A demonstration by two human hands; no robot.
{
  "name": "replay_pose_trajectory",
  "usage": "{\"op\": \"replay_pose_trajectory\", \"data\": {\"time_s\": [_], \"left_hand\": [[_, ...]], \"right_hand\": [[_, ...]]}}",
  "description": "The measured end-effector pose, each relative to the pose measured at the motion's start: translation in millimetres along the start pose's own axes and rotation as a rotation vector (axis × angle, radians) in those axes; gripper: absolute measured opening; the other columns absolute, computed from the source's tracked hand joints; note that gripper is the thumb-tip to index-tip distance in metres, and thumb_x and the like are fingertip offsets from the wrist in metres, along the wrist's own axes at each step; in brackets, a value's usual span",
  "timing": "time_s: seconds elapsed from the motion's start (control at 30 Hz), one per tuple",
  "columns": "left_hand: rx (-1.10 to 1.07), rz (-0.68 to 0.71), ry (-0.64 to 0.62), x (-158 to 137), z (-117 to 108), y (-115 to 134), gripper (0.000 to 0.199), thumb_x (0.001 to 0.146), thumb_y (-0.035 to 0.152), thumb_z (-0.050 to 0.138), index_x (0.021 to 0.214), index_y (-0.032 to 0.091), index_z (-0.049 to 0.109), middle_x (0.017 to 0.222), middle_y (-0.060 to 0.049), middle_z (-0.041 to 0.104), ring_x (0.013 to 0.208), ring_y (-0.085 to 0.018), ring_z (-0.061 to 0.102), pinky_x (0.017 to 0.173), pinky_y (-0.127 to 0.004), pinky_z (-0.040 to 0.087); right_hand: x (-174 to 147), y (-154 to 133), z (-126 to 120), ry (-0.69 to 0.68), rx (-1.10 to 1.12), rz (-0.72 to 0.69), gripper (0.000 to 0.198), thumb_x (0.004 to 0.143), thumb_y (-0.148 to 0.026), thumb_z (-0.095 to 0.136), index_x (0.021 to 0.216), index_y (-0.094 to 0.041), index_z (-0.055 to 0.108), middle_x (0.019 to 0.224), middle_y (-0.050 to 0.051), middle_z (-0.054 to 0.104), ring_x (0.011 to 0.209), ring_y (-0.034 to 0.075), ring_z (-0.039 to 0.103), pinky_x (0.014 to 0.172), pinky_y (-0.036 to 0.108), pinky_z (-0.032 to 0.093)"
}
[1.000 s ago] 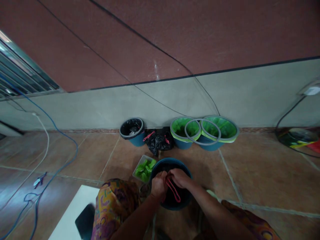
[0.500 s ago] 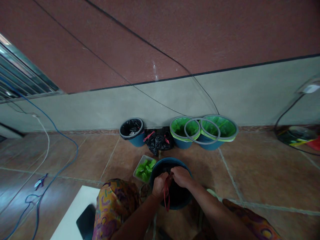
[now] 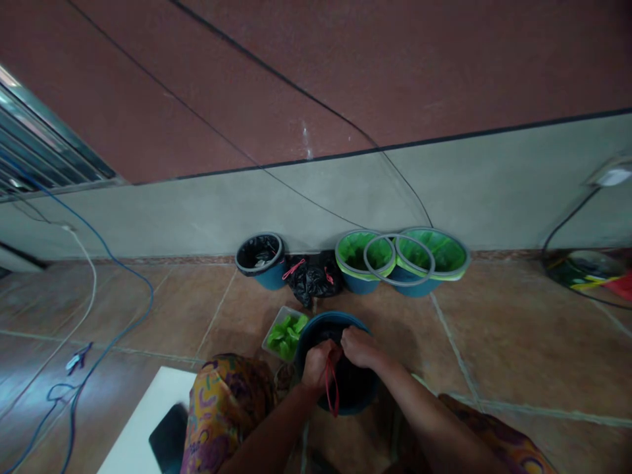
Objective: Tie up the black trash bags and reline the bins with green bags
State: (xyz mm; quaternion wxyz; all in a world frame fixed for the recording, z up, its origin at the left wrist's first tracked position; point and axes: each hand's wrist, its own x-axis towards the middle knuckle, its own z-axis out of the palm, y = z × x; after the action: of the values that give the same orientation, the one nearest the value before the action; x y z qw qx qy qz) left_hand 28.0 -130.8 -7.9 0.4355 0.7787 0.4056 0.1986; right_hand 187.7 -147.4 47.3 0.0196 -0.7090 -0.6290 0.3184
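A blue bin (image 3: 310,332) with a black bag inside stands on the floor between my knees. My left hand (image 3: 316,365) and my right hand (image 3: 360,347) meet over the bin's middle. Both pinch a red drawstring (image 3: 331,388) of the black bag, whose loop hangs down toward me from between the hands. How much of the bag is gathered under the fingers is hidden.
A tray of green bags (image 3: 285,332) lies left of the bin. By the wall stand a black-lined blue bin (image 3: 261,260), a tied black bag (image 3: 312,278) and two green-lined bins (image 3: 395,260) with a loose grey ring. Cables (image 3: 93,289) cross the left floor. A white board (image 3: 143,421) lies near my left knee.
The red drawstring loop, which lay slanted to the right a second ago, now hangs straight down between the hands. Both hands stay together over the bin.
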Motion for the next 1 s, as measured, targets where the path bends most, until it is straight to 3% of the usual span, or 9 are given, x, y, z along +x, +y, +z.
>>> {"op": "replay_pose_trajectory", "data": {"time_s": [0.1, 0.23, 0.4, 0.6, 0.73, 0.87, 1.0], "left_hand": [[0.028, -0.017, 0.004, -0.8, -1.7, -0.5, 0.019, 0.089, 0.024, 0.051, 0.071, 0.019, 0.057, 0.068, -0.001, 0.056, 0.064, -0.014, 0.048, 0.061, -0.027, 0.030], [0.041, -0.015, -0.001, -1.9, -2.6, -2.2, 0.022, 0.092, 0.029, 0.049, 0.074, 0.019, 0.059, 0.071, -0.003, 0.058, 0.066, -0.015, 0.051, 0.061, -0.028, 0.031], [0.063, -0.031, 0.001, -3.2, -0.8, -5.6, 0.022, 0.091, 0.028, 0.049, 0.075, 0.019, 0.059, 0.070, -0.003, 0.059, 0.066, -0.015, 0.052, 0.060, -0.027, 0.031], [0.078, -0.026, 0.024, -1.1, -0.2, -5.5, 0.023, 0.093, 0.028, 0.048, 0.076, 0.018, 0.061, 0.072, -0.003, 0.061, 0.067, -0.014, 0.054, 0.062, -0.026, 0.033], [0.109, -0.067, 0.040, -2.0, 1.0, -5.2, 0.027, 0.094, 0.031, 0.046, 0.075, 0.018, 0.062, 0.069, -0.002, 0.060, 0.064, -0.013, 0.052, 0.060, -0.026, 0.032], [0.090, -0.060, 0.044, -3.1, -0.1, -4.6, 0.027, 0.093, 0.031, 0.048, 0.075, 0.018, 0.062, 0.069, -0.003, 0.061, 0.064, -0.014, 0.053, 0.060, -0.027, 0.031], [0.104, -0.048, 0.043, -2.7, -2.5, -3.0, 0.026, 0.093, 0.029, 0.048, 0.074, 0.018, 0.060, 0.071, -0.003, 0.062, 0.065, -0.014, 0.053, 0.062, -0.027, 0.032]], "right_hand": [[4.8, 7.7, -6.7, 0.026, 0.039, 0.008, 0.035, 0.096, -0.017, 0.038, 0.110, -0.012, 0.069, 0.112, 0.015, 0.072, 0.105, 0.021, 0.066, 0.091, 0.031, 0.047], [3.4, 10.2, -5.0, -0.002, 0.091, -0.051, 0.032, 0.085, -0.022, 0.060, 0.116, -0.021, 0.071, 0.118, 0.008, 0.071, 0.111, 0.021, 0.065, 0.094, 0.029, 0.046], [0.5, 1.2, 3.4, -0.002, 0.039, -0.046, 0.025, 0.084, -0.016, 0.055, 0.094, -0.018, 0.078, 0.107, 0.013, 0.074, 0.105, 0.025, 0.067, 0.086, 0.032, 0.047], [-2.6, -4.6, -5.9, 0.068, -0.010, -0.005, 0.026, 0.084, -0.017, 0.051, 0.095, -0.014, 0.074, 0.109, 0.017, 0.073, 0.103, 0.027, 0.068, 0.081, 0.033, 0.048], [-2.9, 0.3, -15.5, 0.148, -0.021, 0.033, 0.028, 0.082, -0.015, 0.051, 0.101, -0.016, 0.072, 0.109, 0.013, 0.073, 0.103, 0.025, 0.067, 0.083, 0.033, 0.047], [0.8, 5.4, -12.1, 0.057, 0.041, -0.081, 0.041, 0.078, -0.018, 0.062, 0.119, -0.020, 0.068, 0.120, 0.009, 0.070, 0.109, 0.022, 0.065, 0.088, 0.028, 0.045], [0.6, 4.3, -3.5, 0.009, 0.000, -0.110, 0.022, 0.085, -0.019, 0.057, 0.097, -0.017, 0.076, 0.109, 0.012, 0.072, 0.102, 0.023, 0.067, 0.083, 0.029, 0.045]]}}
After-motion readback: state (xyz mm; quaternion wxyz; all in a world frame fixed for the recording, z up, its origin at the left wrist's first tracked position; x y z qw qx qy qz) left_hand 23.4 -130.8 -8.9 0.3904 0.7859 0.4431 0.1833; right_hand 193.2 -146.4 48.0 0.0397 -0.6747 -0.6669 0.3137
